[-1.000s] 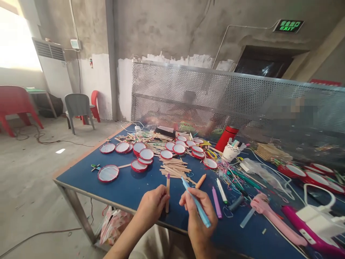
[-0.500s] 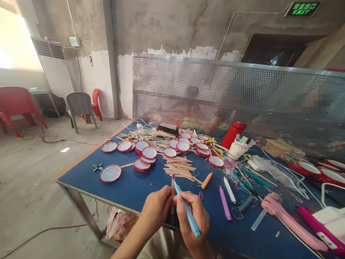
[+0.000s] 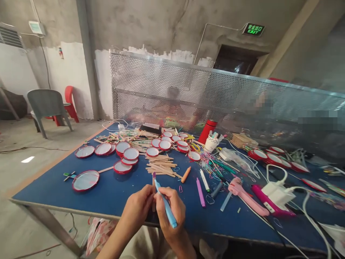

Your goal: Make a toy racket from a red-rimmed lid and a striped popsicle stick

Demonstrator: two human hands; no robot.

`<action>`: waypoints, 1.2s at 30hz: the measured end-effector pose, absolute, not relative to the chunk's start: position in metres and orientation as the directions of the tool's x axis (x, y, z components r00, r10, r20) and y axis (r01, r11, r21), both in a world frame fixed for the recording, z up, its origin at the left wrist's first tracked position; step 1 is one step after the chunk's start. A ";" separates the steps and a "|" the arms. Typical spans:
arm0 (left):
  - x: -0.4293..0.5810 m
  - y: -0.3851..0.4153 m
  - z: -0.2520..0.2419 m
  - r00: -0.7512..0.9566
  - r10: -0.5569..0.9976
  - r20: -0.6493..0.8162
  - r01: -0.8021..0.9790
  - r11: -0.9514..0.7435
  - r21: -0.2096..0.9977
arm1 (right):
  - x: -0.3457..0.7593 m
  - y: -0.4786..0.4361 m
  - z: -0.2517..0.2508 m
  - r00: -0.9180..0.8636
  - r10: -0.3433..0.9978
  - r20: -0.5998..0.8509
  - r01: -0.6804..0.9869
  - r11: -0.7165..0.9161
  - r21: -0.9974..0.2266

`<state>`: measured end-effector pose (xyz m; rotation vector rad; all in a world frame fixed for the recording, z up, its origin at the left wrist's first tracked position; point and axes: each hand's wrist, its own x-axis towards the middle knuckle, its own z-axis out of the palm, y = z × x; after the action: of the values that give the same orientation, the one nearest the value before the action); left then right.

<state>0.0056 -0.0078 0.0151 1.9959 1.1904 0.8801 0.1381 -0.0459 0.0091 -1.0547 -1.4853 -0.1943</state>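
Near the front edge of the blue table, my left hand [image 3: 140, 205] is closed round a wooden stick [image 3: 153, 181] whose top end is purple. My right hand [image 3: 172, 207] grips a light blue marker [image 3: 167, 208], its tip against or very close to the stick just under the purple end. Beyond my hands lies a pile of plain wooden sticks [image 3: 161, 165]. An orange marker [image 3: 185, 175], a purple marker [image 3: 200, 192] and a white marker [image 3: 204, 180] rest to the right.
Several red-rimmed white discs [image 3: 85, 180] lie left and behind. A red bottle [image 3: 207, 131] and a pen cup [image 3: 211, 143] stand before the perforated metal screen [image 3: 151, 82]. Rightward are a pink tool [image 3: 248, 198] and a magenta power strip [image 3: 272, 203] with white plugs.
The view has turned to the right, so the table and hands appear farther left and more of the table's right side shows. Both hands keep their holds on the stick and blue marker.
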 end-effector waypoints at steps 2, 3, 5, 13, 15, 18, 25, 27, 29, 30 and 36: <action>0.006 -0.008 0.016 0.370 0.904 0.214 0.472 -0.381 0.795 | 0.138 -0.046 0.009 0.159 0.480 0.863 0.692 0.570 -0.444; 0.006 -0.008 0.018 0.377 0.903 0.208 0.472 -0.380 0.796 | 0.138 -0.046 0.009 0.158 0.477 0.864 0.691 0.571 -0.442; 0.006 -0.008 0.022 0.388 0.901 0.194 0.475 -0.376 0.796 | 0.139 -0.047 0.009 0.155 0.477 0.865 0.691 0.574 -0.440; 0.006 -0.008 0.027 0.382 0.910 0.159 0.525 -0.356 0.773 | 0.138 -0.046 0.011 0.160 0.465 0.871 0.713 0.555 -0.428; 0.006 -0.007 0.025 0.378 0.911 0.164 0.533 -0.358 0.766 | 0.138 -0.047 0.010 0.162 0.463 0.871 0.716 0.552 -0.427; 0.005 -0.006 0.022 0.367 0.913 0.178 0.531 -0.363 0.766 | 0.137 -0.048 0.009 0.164 0.473 0.866 0.705 0.558 -0.438; 0.001 0.000 0.016 0.389 0.904 0.176 0.520 -0.373 0.768 | 0.137 -0.051 0.013 0.191 0.457 0.869 0.686 0.571 -0.451; 0.000 0.002 0.014 0.387 0.905 0.179 0.525 -0.376 0.764 | 0.137 -0.051 0.013 0.199 0.448 0.871 0.679 0.578 -0.452; -0.001 0.003 0.013 0.387 0.904 0.183 0.529 -0.381 0.759 | 0.137 -0.051 0.012 0.205 0.436 0.876 0.679 0.581 -0.448; -0.002 0.003 0.013 0.394 0.902 0.180 0.531 -0.382 0.756 | 0.137 -0.050 0.012 0.209 0.431 0.878 0.680 0.581 -0.447; -0.006 0.003 0.014 0.398 0.909 0.129 0.549 -0.348 0.760 | 0.138 -0.050 0.010 0.201 0.427 0.882 0.671 0.596 -0.442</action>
<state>-0.0065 0.0033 0.0140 2.0269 1.2398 0.7356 0.1378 -0.0495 0.0101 -1.0023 -1.4257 -0.2177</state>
